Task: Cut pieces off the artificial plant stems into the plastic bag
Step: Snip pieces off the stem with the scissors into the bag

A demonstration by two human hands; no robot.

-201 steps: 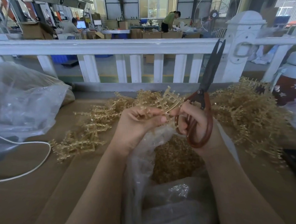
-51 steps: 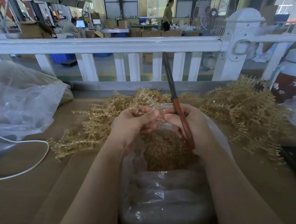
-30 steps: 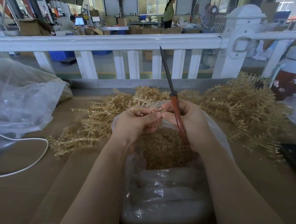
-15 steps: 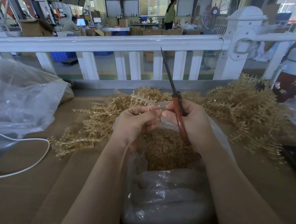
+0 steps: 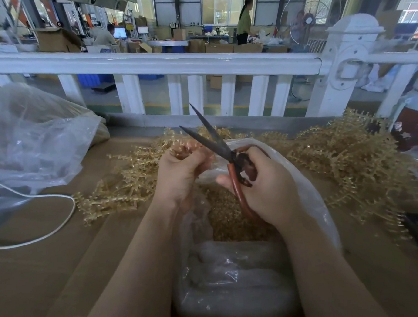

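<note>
Both forearms are bare to the frame's lower edge, with no sleeves, and the left hand (image 5: 179, 174) and right hand (image 5: 267, 184) are ungloved.

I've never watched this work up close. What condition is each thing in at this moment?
scissors: blades open, held in right hand
left hand: grips a blurred stem piece
plastic bag: mouth open, cut pieces inside
stem piles: loose on the table
large bag: slumped at left
white cable: looped on the table

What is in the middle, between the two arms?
In the head view, the open plastic bag sits between the left hand and the right hand, with a heap of golden cut pieces inside it.
</note>
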